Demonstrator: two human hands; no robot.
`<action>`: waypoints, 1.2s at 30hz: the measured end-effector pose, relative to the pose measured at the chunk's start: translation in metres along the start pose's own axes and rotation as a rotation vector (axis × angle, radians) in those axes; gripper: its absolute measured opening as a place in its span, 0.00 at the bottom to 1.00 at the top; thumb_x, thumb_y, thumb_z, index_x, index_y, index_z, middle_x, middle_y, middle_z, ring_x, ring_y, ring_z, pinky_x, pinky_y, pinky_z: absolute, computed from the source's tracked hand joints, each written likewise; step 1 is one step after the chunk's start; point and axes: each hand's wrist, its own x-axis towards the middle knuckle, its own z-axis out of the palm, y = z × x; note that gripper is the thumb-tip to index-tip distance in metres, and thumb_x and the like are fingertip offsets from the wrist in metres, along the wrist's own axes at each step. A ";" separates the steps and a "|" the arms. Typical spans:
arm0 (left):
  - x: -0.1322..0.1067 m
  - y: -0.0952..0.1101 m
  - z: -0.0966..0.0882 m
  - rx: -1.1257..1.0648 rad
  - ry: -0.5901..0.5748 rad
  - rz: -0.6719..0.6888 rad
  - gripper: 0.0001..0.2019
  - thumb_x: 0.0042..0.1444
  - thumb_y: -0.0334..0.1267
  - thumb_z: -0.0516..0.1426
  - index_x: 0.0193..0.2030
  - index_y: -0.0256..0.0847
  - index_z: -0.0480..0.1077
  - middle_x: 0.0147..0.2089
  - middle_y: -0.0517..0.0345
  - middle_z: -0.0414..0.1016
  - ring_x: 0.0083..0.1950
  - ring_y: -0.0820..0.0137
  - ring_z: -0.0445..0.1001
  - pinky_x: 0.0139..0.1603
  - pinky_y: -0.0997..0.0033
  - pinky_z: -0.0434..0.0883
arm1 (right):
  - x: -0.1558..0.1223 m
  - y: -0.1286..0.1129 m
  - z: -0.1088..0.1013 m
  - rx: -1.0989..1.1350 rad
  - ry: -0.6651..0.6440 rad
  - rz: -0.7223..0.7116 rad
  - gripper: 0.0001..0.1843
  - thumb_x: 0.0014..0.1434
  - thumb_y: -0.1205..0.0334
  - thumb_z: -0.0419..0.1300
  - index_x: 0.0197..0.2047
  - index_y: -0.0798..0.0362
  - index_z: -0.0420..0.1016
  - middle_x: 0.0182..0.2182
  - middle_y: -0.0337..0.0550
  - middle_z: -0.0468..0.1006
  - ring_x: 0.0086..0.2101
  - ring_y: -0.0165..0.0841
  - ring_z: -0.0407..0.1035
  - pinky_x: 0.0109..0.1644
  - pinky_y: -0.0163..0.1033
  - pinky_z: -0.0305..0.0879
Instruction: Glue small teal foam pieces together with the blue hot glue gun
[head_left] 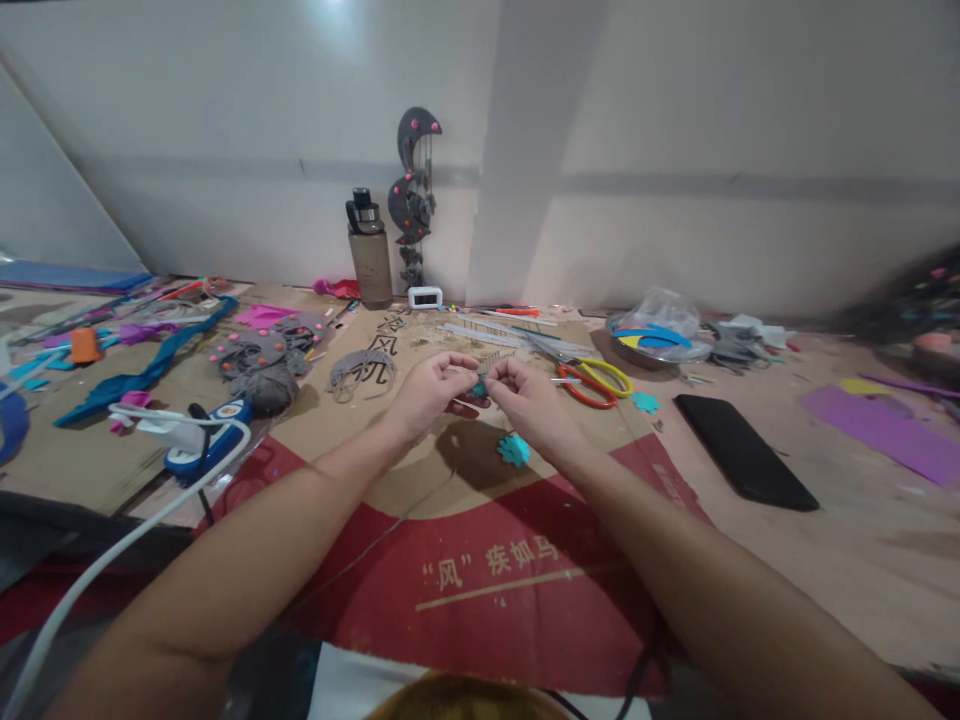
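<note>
Fingertips together over the cardboard sheet point(480, 620), my left hand point(437, 392) and my right hand point(526, 398) both pinch a small teal piece point(480, 387). The fingers cover most of it, so its full shape is hidden. Below my right hand lies a turquoise scalloped cutout point(514, 450). A second turquoise cutout point(645, 402) rests farther right, beside scissors point(600, 382) with red and yellow handles. On the cardboard, a thin grey thread point(390, 527) runs from under my hands toward my left forearm.
A bottle point(371, 255), a small white clock point(425, 298) and a grey crescent hanging point(411, 200) stand by the wall. To the right are a black phone point(742, 450) and a bowl point(660, 345). A white cable point(135, 540) crosses the left side, near a power strip point(210, 440).
</note>
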 end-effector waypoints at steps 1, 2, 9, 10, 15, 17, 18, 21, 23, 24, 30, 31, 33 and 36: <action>0.000 -0.001 0.000 0.025 -0.003 0.011 0.13 0.46 0.37 0.63 0.39 0.37 0.69 0.29 0.55 0.76 0.30 0.69 0.77 0.29 0.70 0.74 | -0.001 0.000 0.001 -0.016 0.000 0.001 0.07 0.50 0.58 0.56 0.28 0.51 0.63 0.22 0.34 0.69 0.25 0.29 0.64 0.30 0.35 0.59; 0.000 -0.001 0.001 0.056 -0.003 0.022 0.11 0.47 0.37 0.62 0.36 0.36 0.69 0.29 0.55 0.76 0.30 0.70 0.77 0.29 0.70 0.74 | -0.001 0.001 0.001 -0.047 0.004 -0.001 0.07 0.50 0.58 0.56 0.28 0.51 0.64 0.22 0.34 0.69 0.25 0.29 0.64 0.30 0.35 0.59; -0.001 0.003 0.002 0.303 0.024 0.059 0.02 0.49 0.31 0.58 0.31 0.35 0.68 0.26 0.58 0.73 0.28 0.74 0.74 0.29 0.75 0.72 | -0.007 0.002 0.001 -0.290 0.049 -0.070 0.04 0.53 0.60 0.55 0.29 0.51 0.65 0.21 0.34 0.68 0.23 0.28 0.59 0.26 0.34 0.53; 0.000 0.004 0.001 0.329 0.012 0.062 0.02 0.49 0.32 0.57 0.31 0.36 0.69 0.27 0.58 0.74 0.29 0.74 0.74 0.29 0.75 0.72 | -0.007 0.001 0.000 -0.310 0.050 -0.073 0.04 0.53 0.60 0.55 0.29 0.51 0.66 0.22 0.34 0.68 0.23 0.28 0.60 0.27 0.34 0.54; 0.001 0.006 -0.006 0.457 -0.066 0.058 0.09 0.47 0.33 0.59 0.37 0.36 0.70 0.31 0.57 0.76 0.33 0.72 0.75 0.29 0.75 0.71 | -0.005 -0.001 -0.004 -0.399 0.005 -0.093 0.04 0.54 0.62 0.55 0.29 0.52 0.66 0.23 0.36 0.69 0.24 0.29 0.60 0.29 0.35 0.54; 0.001 0.006 -0.007 0.560 -0.065 0.098 0.10 0.47 0.34 0.60 0.37 0.36 0.72 0.30 0.57 0.76 0.31 0.73 0.74 0.29 0.76 0.70 | -0.005 0.000 -0.004 -0.421 -0.012 -0.115 0.03 0.54 0.63 0.54 0.29 0.52 0.66 0.22 0.36 0.68 0.24 0.29 0.60 0.29 0.35 0.54; 0.001 0.006 -0.008 0.601 -0.060 0.116 0.09 0.48 0.35 0.60 0.36 0.36 0.72 0.29 0.57 0.76 0.30 0.73 0.74 0.29 0.76 0.70 | -0.004 0.001 -0.005 -0.424 -0.014 -0.129 0.03 0.55 0.62 0.54 0.30 0.51 0.66 0.22 0.36 0.68 0.24 0.29 0.60 0.30 0.35 0.54; 0.001 0.007 -0.007 0.572 -0.036 0.094 0.07 0.50 0.36 0.59 0.34 0.35 0.73 0.29 0.54 0.77 0.29 0.73 0.75 0.28 0.76 0.70 | -0.004 0.006 -0.004 -0.378 -0.014 -0.158 0.04 0.58 0.60 0.53 0.35 0.51 0.66 0.24 0.36 0.68 0.26 0.30 0.62 0.31 0.36 0.56; 0.002 0.009 -0.007 0.468 -0.006 0.048 0.06 0.51 0.36 0.59 0.33 0.35 0.72 0.29 0.53 0.77 0.30 0.71 0.76 0.27 0.75 0.71 | -0.004 0.009 -0.003 -0.315 -0.005 -0.169 0.07 0.60 0.59 0.53 0.41 0.51 0.64 0.27 0.37 0.69 0.28 0.31 0.64 0.34 0.37 0.58; 0.002 0.009 -0.007 0.417 0.013 0.035 0.06 0.51 0.36 0.59 0.32 0.35 0.72 0.29 0.53 0.77 0.31 0.70 0.76 0.27 0.75 0.71 | -0.004 0.010 -0.003 -0.287 0.001 -0.176 0.08 0.60 0.58 0.52 0.43 0.51 0.63 0.29 0.37 0.69 0.30 0.32 0.65 0.35 0.38 0.59; 0.005 0.006 -0.008 0.312 0.105 0.088 0.08 0.47 0.38 0.62 0.31 0.34 0.74 0.30 0.55 0.75 0.29 0.74 0.71 0.25 0.77 0.69 | -0.004 0.011 0.001 -0.190 0.039 -0.176 0.06 0.60 0.59 0.52 0.39 0.51 0.64 0.32 0.39 0.69 0.32 0.30 0.64 0.37 0.38 0.59; 0.005 0.004 -0.008 0.304 0.109 0.089 0.08 0.47 0.38 0.62 0.31 0.34 0.75 0.29 0.56 0.74 0.28 0.75 0.69 0.23 0.78 0.67 | -0.004 0.011 0.001 -0.166 0.044 -0.158 0.06 0.60 0.58 0.53 0.37 0.51 0.65 0.31 0.38 0.69 0.31 0.30 0.63 0.36 0.38 0.59; 0.005 0.002 -0.008 0.275 0.103 0.072 0.09 0.46 0.38 0.62 0.31 0.34 0.75 0.27 0.57 0.73 0.26 0.76 0.67 0.22 0.78 0.64 | -0.003 0.011 0.002 -0.113 0.059 -0.115 0.07 0.59 0.57 0.54 0.36 0.51 0.65 0.29 0.37 0.68 0.29 0.29 0.62 0.35 0.37 0.58; 0.006 0.000 -0.007 0.221 0.094 0.044 0.09 0.45 0.38 0.63 0.31 0.34 0.75 0.26 0.57 0.72 0.26 0.76 0.67 0.22 0.77 0.63 | -0.001 0.013 0.002 -0.041 0.084 -0.043 0.09 0.57 0.56 0.56 0.36 0.51 0.63 0.26 0.34 0.66 0.26 0.28 0.59 0.31 0.36 0.55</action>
